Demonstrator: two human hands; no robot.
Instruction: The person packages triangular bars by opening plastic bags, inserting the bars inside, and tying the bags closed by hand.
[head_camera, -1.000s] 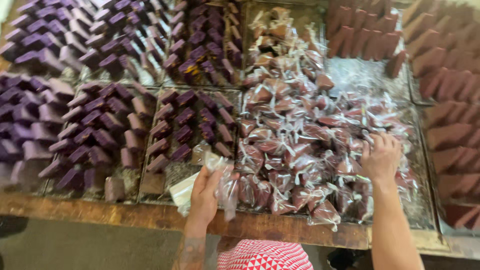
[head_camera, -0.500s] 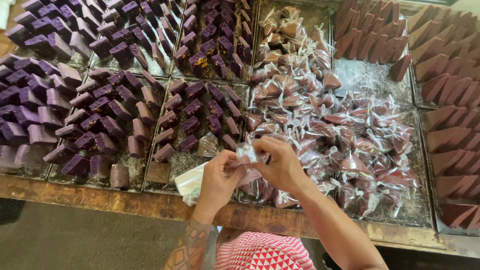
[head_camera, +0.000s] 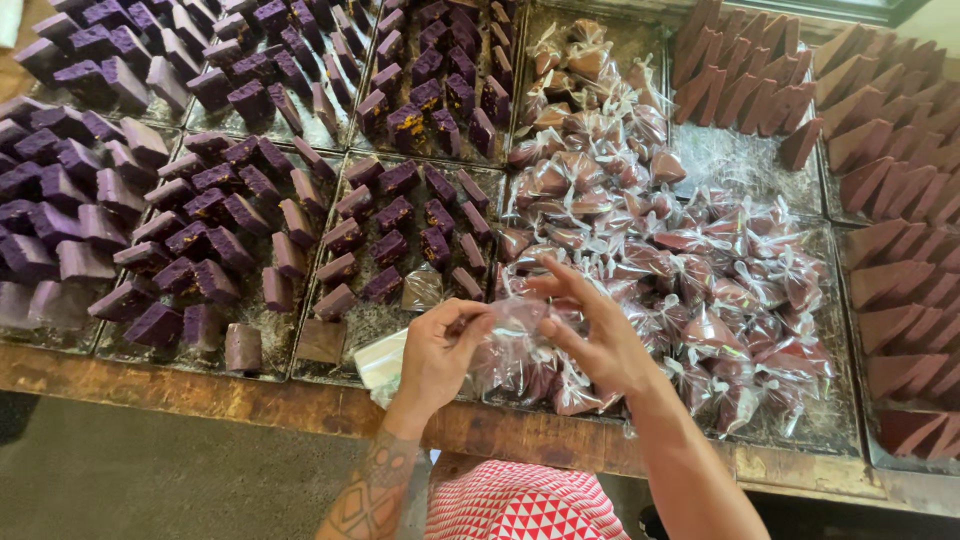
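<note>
— Head view: what do the hands hold?
— Left hand (head_camera: 437, 355) and right hand (head_camera: 598, 335) both pinch one clear plastic bag (head_camera: 518, 340) between them, above the near edge of the tray (head_camera: 800, 430) heaped with bagged brown wedges (head_camera: 700, 270).
— And leftward?
— Purple blocks (head_camera: 200, 200) on trays.

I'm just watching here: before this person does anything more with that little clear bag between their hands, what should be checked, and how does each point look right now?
1. Both hands on the clear bag: ok. The left hand pinches one side, the right hand the other.
2. Bag has a piece inside: cannot tell, the plastic is crumpled and glare hides it.
3. Bag tied shut: cannot tell.
4. Spare bags at hand: ok, a flat stack of clear bags lies by the left wrist.
5. Unwrapped purple pieces within view: ok, trays of them lie to the left.
6. Place for finished ones: ok, the pile of bagged brown pieces lies right behind the hands.
</note>
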